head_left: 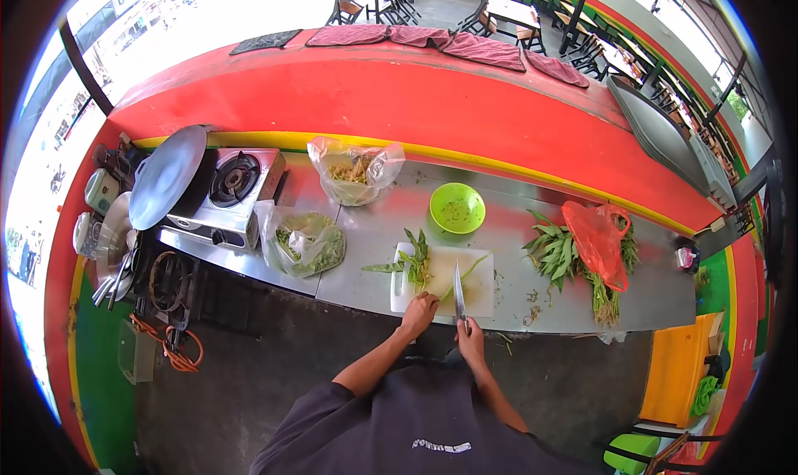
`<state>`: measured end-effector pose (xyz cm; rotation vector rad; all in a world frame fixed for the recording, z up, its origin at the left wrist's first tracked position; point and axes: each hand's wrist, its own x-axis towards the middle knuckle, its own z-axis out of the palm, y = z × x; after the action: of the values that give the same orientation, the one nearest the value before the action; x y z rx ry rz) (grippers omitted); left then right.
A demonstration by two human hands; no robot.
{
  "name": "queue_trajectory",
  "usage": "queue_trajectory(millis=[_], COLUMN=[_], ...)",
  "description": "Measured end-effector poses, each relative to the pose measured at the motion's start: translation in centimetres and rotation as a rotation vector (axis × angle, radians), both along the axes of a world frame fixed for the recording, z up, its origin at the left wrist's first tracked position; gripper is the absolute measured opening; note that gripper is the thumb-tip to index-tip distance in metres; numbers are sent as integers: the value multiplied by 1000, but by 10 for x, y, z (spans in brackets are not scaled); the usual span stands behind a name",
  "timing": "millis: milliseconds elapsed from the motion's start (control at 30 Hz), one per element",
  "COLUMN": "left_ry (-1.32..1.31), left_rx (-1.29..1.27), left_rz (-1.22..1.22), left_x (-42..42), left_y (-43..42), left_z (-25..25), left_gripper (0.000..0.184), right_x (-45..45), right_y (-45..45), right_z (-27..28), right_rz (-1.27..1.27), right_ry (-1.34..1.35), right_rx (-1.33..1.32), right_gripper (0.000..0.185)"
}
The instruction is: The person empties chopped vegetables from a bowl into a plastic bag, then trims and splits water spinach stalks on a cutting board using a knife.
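"while the right hand [470, 338] is wrapped around the handle of a knife [460, 288], where is the left hand [420, 313]?"

"just left of it, at the lower middle of the frame, by the lower edge of the white cutting board [484, 306]. its fingers are curled together at the lower end of a thin green stem [472, 270]."

"are they pinching it?"

"i can't tell; that spot is too small to see whether they grasp it or only touch it."

"and how does the stem lie from those fingertips?"

"it slants away from them toward the upper right, across the right half of the board. the knife's blade points up the frame and crosses the stem's line, though i can't make out whether the edge meets it."

"but the hold on the knife is plain?"

"yes, the right hand is closed on the handle at the board's lower edge, with the blade over the board."

"what else lies near?"

"a leafy sprig [418, 263] is above the left hand, on the board's left part, one leaf poking past the edge. a green bowl [457, 209] stands above the board, near the frame's centre. toward the right of the frame, a leafy bunch [553, 246] lies partly under a red plastic bag [598, 242]."
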<state>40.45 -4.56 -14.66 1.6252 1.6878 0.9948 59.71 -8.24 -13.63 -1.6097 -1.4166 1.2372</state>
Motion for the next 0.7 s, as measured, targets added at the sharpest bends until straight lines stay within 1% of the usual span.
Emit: queue_trajectory(millis=[33, 133, 167, 200, 267, 367, 467, 533, 700], left_ry=[-38, -38, -38, -9, 21, 82, 157, 227, 211], left_rx=[30, 37, 39, 14, -16, -46, -41, 35, 17], left_rz=[19, 22, 21, 9, -7, -2, -47, -77, -90], left_x=[-1, -2, -2, -1, 0, 1, -1, -1, -2], left_y=[1, 1, 1, -1, -3, -6, -10, -15, -18], left_z=[2, 8, 10, 14, 22, 18, 19, 18, 4], left_gripper=[15, 15, 15, 16, 16, 18, 17, 16, 15], right_x=[-3, -7, -7, -6, -1, 5, 6, 6, 4], right_y=[1, -3, -5, -5, -10, -12, -12, -11, -16], right_z=[2, 4, 5, 8, 15, 4, 4, 6, 1], right_rz=[-11, 2, 21, 20, 23, -44, -77, -66, -43], right_ry=[23, 26, 7, 7, -26, 20, 9, 7, 23], right_rx=[-9, -18, 44, 45, 1, -39, -49, -64, -94], right_gripper=[27, 26, 26, 26, 32, 30, 30, 31, 32])
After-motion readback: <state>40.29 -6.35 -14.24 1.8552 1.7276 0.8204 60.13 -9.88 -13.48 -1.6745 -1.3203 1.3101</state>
